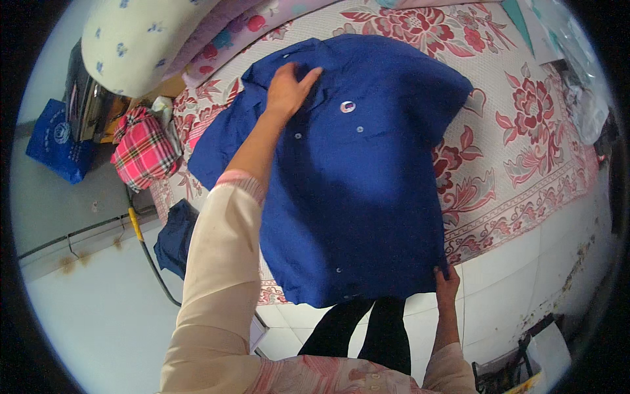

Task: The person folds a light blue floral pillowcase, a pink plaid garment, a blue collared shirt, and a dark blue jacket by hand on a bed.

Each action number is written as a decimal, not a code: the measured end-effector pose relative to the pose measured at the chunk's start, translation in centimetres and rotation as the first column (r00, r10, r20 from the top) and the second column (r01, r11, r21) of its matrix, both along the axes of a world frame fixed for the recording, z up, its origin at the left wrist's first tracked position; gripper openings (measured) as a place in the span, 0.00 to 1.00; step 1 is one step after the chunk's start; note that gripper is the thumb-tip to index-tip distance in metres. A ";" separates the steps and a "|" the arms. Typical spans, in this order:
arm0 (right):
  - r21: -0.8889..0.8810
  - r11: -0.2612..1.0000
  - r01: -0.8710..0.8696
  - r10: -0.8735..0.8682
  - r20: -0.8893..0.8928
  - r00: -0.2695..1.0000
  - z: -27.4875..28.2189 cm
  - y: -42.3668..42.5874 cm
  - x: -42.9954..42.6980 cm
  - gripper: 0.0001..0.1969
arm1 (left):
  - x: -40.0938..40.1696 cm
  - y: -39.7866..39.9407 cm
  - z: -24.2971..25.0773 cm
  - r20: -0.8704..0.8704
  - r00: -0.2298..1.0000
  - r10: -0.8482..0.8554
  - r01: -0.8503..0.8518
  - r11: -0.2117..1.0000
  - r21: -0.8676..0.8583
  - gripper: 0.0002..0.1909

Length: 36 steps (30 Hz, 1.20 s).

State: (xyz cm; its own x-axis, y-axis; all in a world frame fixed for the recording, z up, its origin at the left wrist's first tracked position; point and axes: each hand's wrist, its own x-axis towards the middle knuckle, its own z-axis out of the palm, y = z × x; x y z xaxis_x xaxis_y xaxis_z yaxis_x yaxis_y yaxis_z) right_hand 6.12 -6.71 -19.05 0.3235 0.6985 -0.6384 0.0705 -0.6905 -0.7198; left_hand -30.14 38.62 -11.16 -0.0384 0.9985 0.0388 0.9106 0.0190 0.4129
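A dark blue short-sleeved shirt [364, 197] lies spread over a bed with a red floral cover [531, 113], its hem toward me and hanging past the bed's near edge. It has pale buttons and a round badge [348, 107] on the chest. My left hand [290, 86] rests on the shirt near its collar, thumb and fingers apart; whether it touches or just hovers is hard to tell. At the lower right corner of the hem, my right hand [447, 281] pinches the shirt's edge between thumb and fingers.
Rolled bedding and a pale pillow [133, 44] lie at the upper left. Beside them are a pink plaid cloth bundle [145, 147] and a blue bag [61, 140]. A dark cloth [176, 236] hangs at the bed's left edge. A clear plastic bag [585, 108] is at the far right.
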 end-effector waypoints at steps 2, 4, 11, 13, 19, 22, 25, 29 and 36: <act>-0.011 1.000 -0.015 0.015 0.023 1.000 -0.1 0.0 -0.1 0.10 | 2.2 2.5 -1.3 -0.079 0.997 -0.016 0.005 0.991 -0.133 0.36; -0.002 1.000 -0.003 0.003 -0.012 1.000 -0.1 -0.1 -0.1 0.10 | 2.3 5.6 -3.1 -0.119 0.991 -0.053 0.029 0.980 -0.197 0.30; 0.000 1.000 0.029 -0.028 -0.149 0.988 0.3 0.5 -1.8 0.10 | -6.0 14.7 -1.3 0.138 0.990 0.032 -0.032 0.999 -0.004 0.21; -0.077 0.992 0.101 -0.107 -0.072 0.992 0.7 -0.3 0.5 0.10 | 0.1 10.7 -5.2 -0.093 0.995 0.019 -0.017 1.000 0.018 0.22; -0.101 0.991 0.088 -0.102 -0.137 0.985 1.8 -1.0 0.8 0.15 | 10.1 7.1 -1.4 0.090 0.930 -0.357 0.316 0.900 0.299 0.26; -0.101 0.991 0.088 -0.109 -0.219 0.970 2.3 -1.0 0.7 0.15 | 16.5 7.7 -1.1 0.010 0.767 -0.642 0.630 0.755 0.180 0.30; 0.028 0.992 0.120 -0.113 -0.178 0.978 2.2 -0.9 0.0 0.13 | 21.9 7.4 -3.6 -0.033 0.618 -0.785 0.780 0.607 0.154 0.32; -0.025 0.999 -0.027 0.026 -0.023 0.999 2.0 -1.1 0.8 0.07 | 24.7 8.0 -4.9 -0.081 0.652 -0.754 0.735 0.654 -0.178 0.21; 0.018 0.998 0.061 -0.062 0.113 0.992 1.5 -1.5 -0.1 0.06 | 23.7 14.8 -1.7 0.379 0.834 -0.400 0.247 0.887 0.391 0.10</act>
